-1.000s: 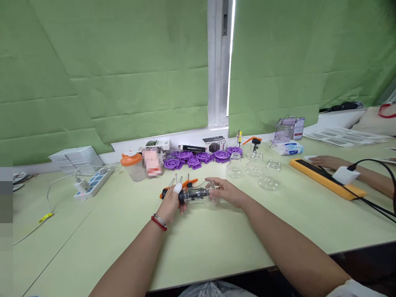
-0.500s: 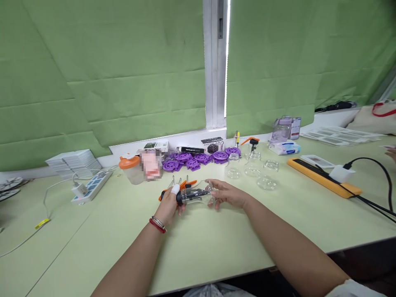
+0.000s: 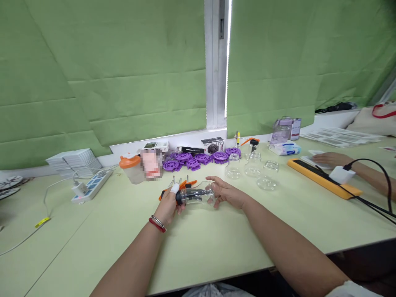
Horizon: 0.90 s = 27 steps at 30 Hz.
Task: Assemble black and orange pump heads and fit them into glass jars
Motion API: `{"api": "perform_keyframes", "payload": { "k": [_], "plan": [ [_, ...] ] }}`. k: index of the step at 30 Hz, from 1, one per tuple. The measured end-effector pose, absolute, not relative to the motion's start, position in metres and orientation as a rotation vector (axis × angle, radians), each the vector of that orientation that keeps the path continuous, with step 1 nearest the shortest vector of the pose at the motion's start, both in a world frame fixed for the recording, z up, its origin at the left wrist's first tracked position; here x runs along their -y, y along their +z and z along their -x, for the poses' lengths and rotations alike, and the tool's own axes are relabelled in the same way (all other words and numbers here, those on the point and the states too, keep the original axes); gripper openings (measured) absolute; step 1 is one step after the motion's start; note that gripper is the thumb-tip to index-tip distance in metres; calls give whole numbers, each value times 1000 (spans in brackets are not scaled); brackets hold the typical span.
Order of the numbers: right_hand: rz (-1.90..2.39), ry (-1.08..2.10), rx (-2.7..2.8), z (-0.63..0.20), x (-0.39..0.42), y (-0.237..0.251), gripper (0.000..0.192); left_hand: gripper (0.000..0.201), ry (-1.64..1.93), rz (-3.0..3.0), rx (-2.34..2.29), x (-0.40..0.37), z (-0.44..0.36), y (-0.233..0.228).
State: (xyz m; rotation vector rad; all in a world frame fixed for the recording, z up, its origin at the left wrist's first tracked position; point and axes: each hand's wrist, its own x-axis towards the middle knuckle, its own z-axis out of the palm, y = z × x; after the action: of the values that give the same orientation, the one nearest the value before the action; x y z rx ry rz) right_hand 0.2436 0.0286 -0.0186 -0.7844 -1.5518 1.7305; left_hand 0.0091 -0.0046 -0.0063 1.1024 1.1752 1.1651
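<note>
My left hand point(image 3: 168, 207) is closed round the black cap point(image 3: 179, 198) of a clear bottle point(image 3: 196, 196), which lies level above the table. A dark stem shows inside the bottle. At its base end, my right hand point(image 3: 231, 194) grips it with bent fingers. Just behind my left hand are orange parts point(image 3: 192, 182) with thin metal rods; whether they touch the cap is hidden. Farther right stand clear bottles without caps, among them one at the left point(image 3: 232, 170) and one nearer me point(image 3: 267, 181). Behind them is a black top with an orange lever point(image 3: 254, 144).
Purple wheel-shaped parts point(image 3: 201, 159) lie at the back beside an orange-lidded cup point(image 3: 131, 168). A white power strip point(image 3: 93, 187) is at left, an orange one point(image 3: 323, 178) at right. Beyond it, another person's hand point(image 3: 332, 159) rests on white cards.
Another person's hand and forearm have come in at the right, over the white cards. The bottle has turned slightly between my hands, which stay almost in place.
</note>
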Motion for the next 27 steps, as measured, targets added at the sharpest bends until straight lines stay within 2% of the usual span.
{"api": "perform_keyframes", "payload": {
  "k": [4,13,18,22,27],
  "plan": [
    [762,1755,1565,-244,-29,-19,55,49,1145,-1119,-1169,5,-9,-5],
    [1027,1629,1516,-230,-31,-27,58,43,1113,-1089,-1142,4,-9,-11],
    [897,1705,1500,-237,-28,-21,51,46,1152,-1103,-1153,1,-6,-14],
    [773,1779,1531,-245,-28,-18,64,47,1170,-1089,-1177,0,-4,-12],
    [832,1738,1534,-240,-31,-23,46,48,1166,-1091,-1165,2,-7,-10]
  ]
}}
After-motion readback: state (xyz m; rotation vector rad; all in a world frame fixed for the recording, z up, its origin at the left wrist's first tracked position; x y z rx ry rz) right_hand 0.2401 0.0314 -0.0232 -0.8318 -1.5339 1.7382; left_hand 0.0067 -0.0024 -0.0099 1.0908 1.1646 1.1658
